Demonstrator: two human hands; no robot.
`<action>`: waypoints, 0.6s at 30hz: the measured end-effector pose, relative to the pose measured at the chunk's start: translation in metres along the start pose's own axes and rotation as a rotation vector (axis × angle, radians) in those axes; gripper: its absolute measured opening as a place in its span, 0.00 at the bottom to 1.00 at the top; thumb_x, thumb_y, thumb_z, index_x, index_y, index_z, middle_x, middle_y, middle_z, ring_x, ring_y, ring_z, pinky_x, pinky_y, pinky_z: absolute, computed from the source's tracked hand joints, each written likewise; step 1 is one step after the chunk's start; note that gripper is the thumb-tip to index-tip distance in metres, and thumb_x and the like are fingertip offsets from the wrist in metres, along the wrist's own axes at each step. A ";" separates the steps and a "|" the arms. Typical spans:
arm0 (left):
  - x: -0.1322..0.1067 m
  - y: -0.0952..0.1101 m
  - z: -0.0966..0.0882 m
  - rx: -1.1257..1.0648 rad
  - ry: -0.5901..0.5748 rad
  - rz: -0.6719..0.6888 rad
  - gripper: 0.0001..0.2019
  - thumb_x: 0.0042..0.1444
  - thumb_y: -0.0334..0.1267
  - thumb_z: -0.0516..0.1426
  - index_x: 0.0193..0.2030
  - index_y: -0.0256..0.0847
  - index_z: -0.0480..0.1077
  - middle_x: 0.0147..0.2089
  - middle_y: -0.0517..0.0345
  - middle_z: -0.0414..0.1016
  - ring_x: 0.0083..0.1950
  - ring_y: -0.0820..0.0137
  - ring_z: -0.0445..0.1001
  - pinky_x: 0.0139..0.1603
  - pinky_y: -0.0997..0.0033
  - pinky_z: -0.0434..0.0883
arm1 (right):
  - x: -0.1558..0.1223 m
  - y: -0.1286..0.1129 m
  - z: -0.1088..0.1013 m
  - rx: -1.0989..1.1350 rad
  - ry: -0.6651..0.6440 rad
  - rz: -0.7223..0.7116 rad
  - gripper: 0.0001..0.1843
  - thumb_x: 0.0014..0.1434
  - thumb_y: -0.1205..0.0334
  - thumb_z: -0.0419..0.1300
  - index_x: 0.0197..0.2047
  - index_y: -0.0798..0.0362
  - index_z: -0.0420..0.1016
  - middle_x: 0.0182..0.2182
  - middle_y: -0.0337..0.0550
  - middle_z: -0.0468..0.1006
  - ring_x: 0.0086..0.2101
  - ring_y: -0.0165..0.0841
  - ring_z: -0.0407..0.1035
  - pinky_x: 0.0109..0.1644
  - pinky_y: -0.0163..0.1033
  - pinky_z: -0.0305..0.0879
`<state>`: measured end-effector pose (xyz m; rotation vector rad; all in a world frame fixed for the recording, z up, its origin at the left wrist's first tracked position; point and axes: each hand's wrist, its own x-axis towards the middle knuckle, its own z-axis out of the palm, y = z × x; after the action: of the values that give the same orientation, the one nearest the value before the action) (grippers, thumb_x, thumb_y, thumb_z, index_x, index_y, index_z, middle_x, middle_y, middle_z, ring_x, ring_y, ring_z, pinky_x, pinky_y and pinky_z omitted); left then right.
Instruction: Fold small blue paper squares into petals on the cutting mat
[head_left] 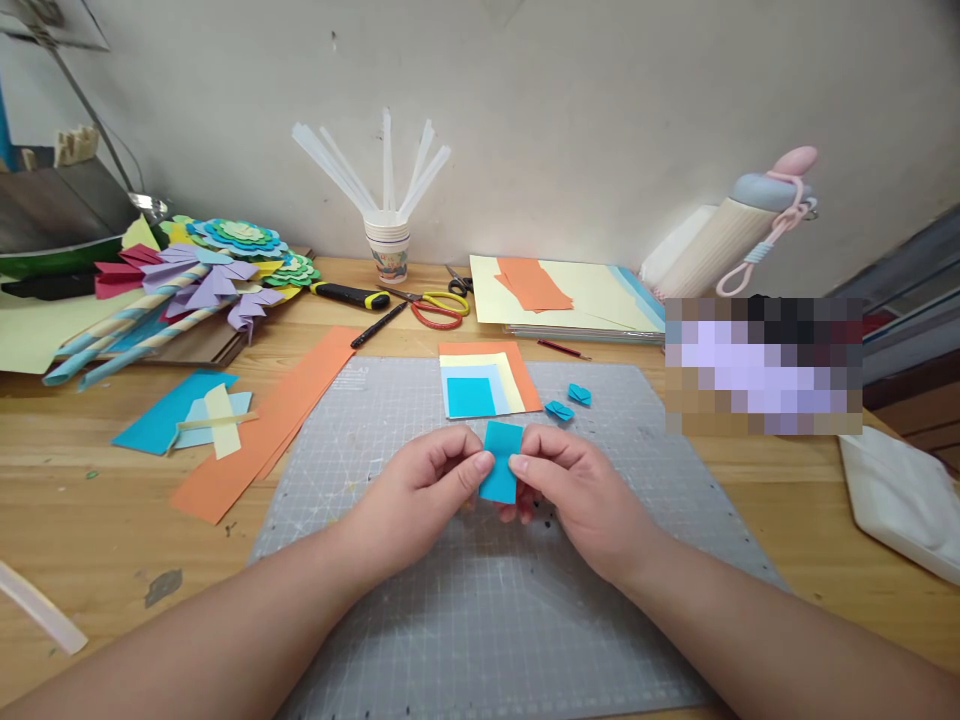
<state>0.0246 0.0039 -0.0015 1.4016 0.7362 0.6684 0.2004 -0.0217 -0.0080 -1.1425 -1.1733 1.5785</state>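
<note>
A small blue paper rectangle (pixel 501 450) is held upright above the cutting mat between both hands. My left hand (pixel 427 480) pinches its left edge with thumb and fingers. On the opposite edge, my right hand (pixel 581 495) grips it the same way, its lower fingers partly hidden behind the paper. Just beyond the hands lies a stack of paper squares (pixel 525 385), orange at the bottom, then cream, light blue and a smaller blue one on top. Two little folded blue pieces (pixel 559 411) rest to the right of that stack.
A grey cutting mat (pixel 420 620) covers the middle of the wooden table. Orange strips (pixel 300 420) and paper scraps (pixel 176 415) lie left. Behind are scissors (pixel 439 308), a utility knife (pixel 350 295), a paper cup (pixel 389 255) and paper flowers (pixel 202 270). A bottle (pixel 720 240) leans right.
</note>
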 end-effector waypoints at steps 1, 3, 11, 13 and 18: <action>0.000 0.000 0.000 0.017 -0.014 -0.013 0.14 0.63 0.41 0.50 0.26 0.41 0.62 0.29 0.60 0.72 0.34 0.70 0.69 0.36 0.70 0.62 | 0.000 0.000 0.000 0.005 0.009 -0.002 0.13 0.59 0.60 0.58 0.24 0.52 0.64 0.20 0.35 0.75 0.22 0.26 0.69 0.26 0.30 0.62; 0.000 0.000 0.000 0.072 -0.017 -0.033 0.15 0.63 0.41 0.50 0.24 0.41 0.61 0.29 0.60 0.71 0.33 0.71 0.67 0.35 0.70 0.61 | 0.001 0.000 0.000 0.008 0.024 -0.005 0.13 0.59 0.60 0.57 0.23 0.52 0.64 0.20 0.35 0.75 0.22 0.26 0.69 0.26 0.30 0.62; 0.001 0.000 0.000 0.166 0.071 -0.061 0.13 0.59 0.40 0.52 0.24 0.41 0.59 0.24 0.66 0.60 0.27 0.73 0.57 0.29 0.71 0.56 | 0.002 0.002 -0.001 0.016 0.048 -0.012 0.13 0.60 0.59 0.58 0.24 0.52 0.65 0.20 0.34 0.73 0.22 0.27 0.70 0.26 0.31 0.64; 0.001 0.000 0.000 0.144 0.059 -0.055 0.13 0.60 0.39 0.51 0.24 0.41 0.59 0.25 0.65 0.61 0.28 0.73 0.58 0.30 0.71 0.56 | 0.002 0.003 -0.002 0.022 0.047 -0.006 0.13 0.60 0.59 0.58 0.25 0.52 0.65 0.20 0.34 0.74 0.22 0.26 0.70 0.26 0.31 0.64; -0.001 0.000 -0.001 0.104 0.059 -0.043 0.13 0.61 0.40 0.51 0.25 0.41 0.59 0.24 0.66 0.60 0.27 0.74 0.56 0.29 0.72 0.56 | 0.002 0.003 -0.001 0.039 0.048 0.010 0.13 0.60 0.59 0.58 0.25 0.52 0.65 0.21 0.34 0.75 0.22 0.27 0.71 0.26 0.30 0.63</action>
<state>0.0236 0.0040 -0.0015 1.4616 0.8553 0.6479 0.2010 -0.0201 -0.0116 -1.1557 -1.1027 1.5668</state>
